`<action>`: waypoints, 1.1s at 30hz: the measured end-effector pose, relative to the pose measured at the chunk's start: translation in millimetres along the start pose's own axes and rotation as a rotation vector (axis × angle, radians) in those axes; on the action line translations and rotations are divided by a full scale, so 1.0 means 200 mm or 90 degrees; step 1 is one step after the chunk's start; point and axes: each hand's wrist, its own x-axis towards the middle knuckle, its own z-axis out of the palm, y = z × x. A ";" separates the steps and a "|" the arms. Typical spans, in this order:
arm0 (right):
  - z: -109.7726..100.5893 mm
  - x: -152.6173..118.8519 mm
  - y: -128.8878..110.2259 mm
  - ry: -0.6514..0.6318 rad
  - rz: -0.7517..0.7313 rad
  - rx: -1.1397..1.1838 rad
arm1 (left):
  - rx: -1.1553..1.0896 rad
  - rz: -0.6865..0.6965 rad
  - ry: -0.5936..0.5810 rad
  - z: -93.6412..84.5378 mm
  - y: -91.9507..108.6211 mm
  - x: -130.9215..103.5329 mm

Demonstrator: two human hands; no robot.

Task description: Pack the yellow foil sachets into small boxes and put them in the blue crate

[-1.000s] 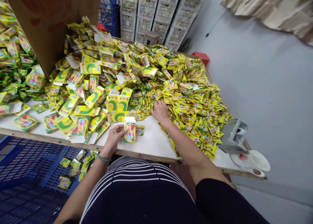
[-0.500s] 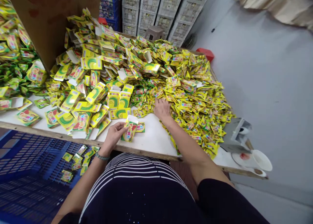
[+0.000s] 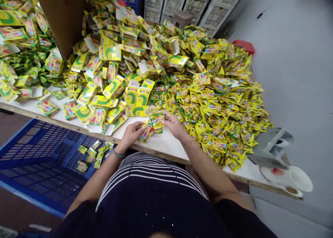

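Note:
My left hand (image 3: 132, 135) is closed on a small yellow-and-green carton (image 3: 147, 131), held upright just above the table's front edge. Pinched in my right hand (image 3: 173, 124) is a small yellow-and-green candy packet (image 3: 157, 120), right at the top of the carton; whether its edge is inside the opening I cannot tell. Behind the two hands, partly covered, another small carton (image 3: 158, 130) lies on the white tabletop (image 3: 169, 146). To the right spreads a big heap of yellow packets (image 3: 218, 106). Left of the hands lie loose cartons (image 3: 97, 116), several with flaps up.
Below the table at left is a blue plastic crate (image 3: 56, 161) with several small cartons in it. A brown cardboard panel (image 3: 61, 21) divides the heaps. At right stand a grey metal box (image 3: 270, 147) and a white dish (image 3: 300, 178). Pale crates (image 3: 174, 2) are stacked behind.
My right hand has come away from the packet heap and moved left to the carton, bringing a packet. The left hand still holds its carton. The whole view has shifted somewhat.

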 end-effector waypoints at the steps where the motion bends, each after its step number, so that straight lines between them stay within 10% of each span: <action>1: 0.03 -0.01 0.01 -0.010 -0.006 -0.038 | -0.009 -0.005 -0.002 0.00 -0.01 0.00; 15: -0.07 0.15 -0.14 -0.265 -0.080 -0.426 | -0.006 -0.020 -0.057 0.01 -0.04 -0.01; 22: 0.00 0.11 -0.09 0.034 -0.110 -0.419 | -0.111 -0.062 -0.032 0.04 -0.03 0.00; 33: 0.06 0.04 -0.02 0.087 -0.087 -0.369 | -0.142 -0.073 0.019 0.04 -0.05 0.00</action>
